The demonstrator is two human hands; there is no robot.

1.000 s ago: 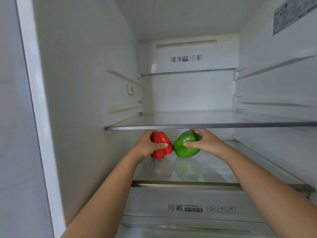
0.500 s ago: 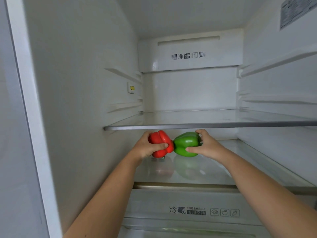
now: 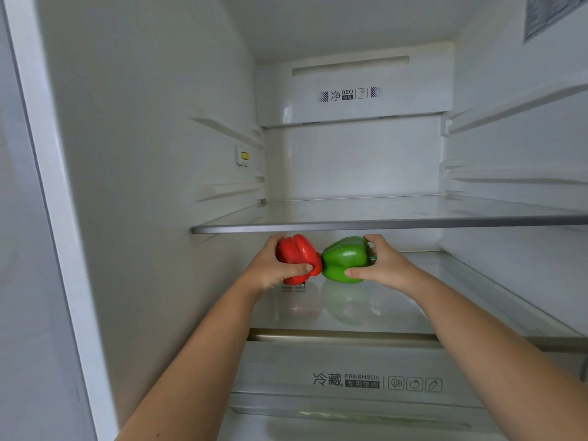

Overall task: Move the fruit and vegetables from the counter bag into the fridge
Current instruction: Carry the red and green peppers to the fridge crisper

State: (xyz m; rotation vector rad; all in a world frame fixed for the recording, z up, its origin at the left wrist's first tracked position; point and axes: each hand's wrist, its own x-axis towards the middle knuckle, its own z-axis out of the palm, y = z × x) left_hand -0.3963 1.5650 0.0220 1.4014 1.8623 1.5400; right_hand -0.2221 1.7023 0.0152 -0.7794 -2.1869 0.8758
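Note:
Both my arms reach into the open fridge. My left hand [image 3: 273,265] grips a red bell pepper [image 3: 300,254], and my right hand [image 3: 383,265] grips a green bell pepper [image 3: 345,259]. The two peppers touch side by side, low over the lower glass shelf [image 3: 445,297], whose surface mirrors them. I cannot tell whether they rest on the glass. The counter bag is out of view.
An upper glass shelf [image 3: 381,225] runs just above my hands. Below the lower shelf sits a clear drawer [image 3: 350,380] labelled FRESHBOX. White fridge walls close in left and right, with shelf rails on both sides. A small yellow-marked switch [image 3: 243,155] sits on the left wall.
Both hands have carried the peppers slightly deeper and lower over the lower shelf. The green pepper has turned in my right hand. My grip on each is unchanged.

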